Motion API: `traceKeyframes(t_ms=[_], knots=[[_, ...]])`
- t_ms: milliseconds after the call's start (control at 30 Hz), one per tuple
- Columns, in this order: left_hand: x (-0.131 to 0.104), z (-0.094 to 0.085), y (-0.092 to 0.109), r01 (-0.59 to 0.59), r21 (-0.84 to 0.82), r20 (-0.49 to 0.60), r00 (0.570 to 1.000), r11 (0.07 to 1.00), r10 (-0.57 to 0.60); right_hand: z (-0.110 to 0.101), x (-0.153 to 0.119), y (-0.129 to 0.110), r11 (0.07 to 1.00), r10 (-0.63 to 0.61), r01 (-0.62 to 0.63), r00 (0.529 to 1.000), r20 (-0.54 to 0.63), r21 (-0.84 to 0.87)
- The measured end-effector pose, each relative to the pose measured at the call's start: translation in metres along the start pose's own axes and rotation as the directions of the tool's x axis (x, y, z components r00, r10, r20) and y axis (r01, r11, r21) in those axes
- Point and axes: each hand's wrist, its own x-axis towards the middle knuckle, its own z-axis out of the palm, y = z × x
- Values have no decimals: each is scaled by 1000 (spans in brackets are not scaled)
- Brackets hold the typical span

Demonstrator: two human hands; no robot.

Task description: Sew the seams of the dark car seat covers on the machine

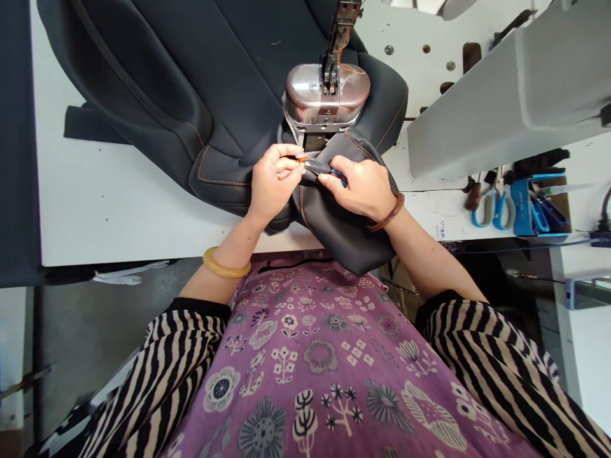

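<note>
1. Black cover [157, 83]: from my remote seat, I see it sprawl over the bench [71, 216] from the back edge near the left corner to the middle of the front edge, where a stitched fold hangs over.
2. My left hand [272, 184] pinches a bit of orange thread [302, 159] between its fingertips, just in front of the sewing machine [300, 95].
3. Small snips [316, 166] lie roughly along the front edge, blades pointing left at the pinched thread; I can't tell whether the tips touch it. The left fingertips are nearer that spot; the cover's fold runs beneath both hands, towards the front edge.
4. My right hand [365, 184] grips the snips by their blue handle, above the fold.
5. Scissors [503, 213] rest near the front edge, right of my hands, beside a blue box [522, 203].
</note>
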Motion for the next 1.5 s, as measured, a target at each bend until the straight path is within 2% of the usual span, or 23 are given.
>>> traceKeyframes(t_ms=[167,500,600,767,900,1000,1100,1300,1367,1500], knots=[[-1,0,-2,-21,13,5,1000,1000,21,4,5,-4,1000,1,-1,1000,-19,7],[-1,2,1,-9,-17,-13,1000,1000,9,2,8,4,982,-53,44,998,46,182],[-1,2,0,-18,-9,-17,1000,1000,18,3,8,1,989,-49,46,999,16,141],[-1,1,-3,-20,-12,-5,1000,1000,20,3,4,-8,1000,-19,18,999,-50,-23],[-1,0,-3,-15,7,-4,1000,1000,15,8,4,-7,999,-48,46,996,-79,-28],[-1,-1,-2,-13,16,2,1000,1000,13,15,5,0,997,-54,58,996,-72,46],[-1,0,1,-22,4,1,1000,1000,22,22,7,8,977,-76,86,995,-60,193],[1,2,9,-47,16,22,999,999,47,30,11,12,816,-123,163,986,-110,554],[3,3,10,-53,36,17,998,998,53,31,11,11,786,-107,163,986,-128,597],[8,3,9,-63,56,10,998,996,63,33,11,10,808,-63,131,988,-138,574]])
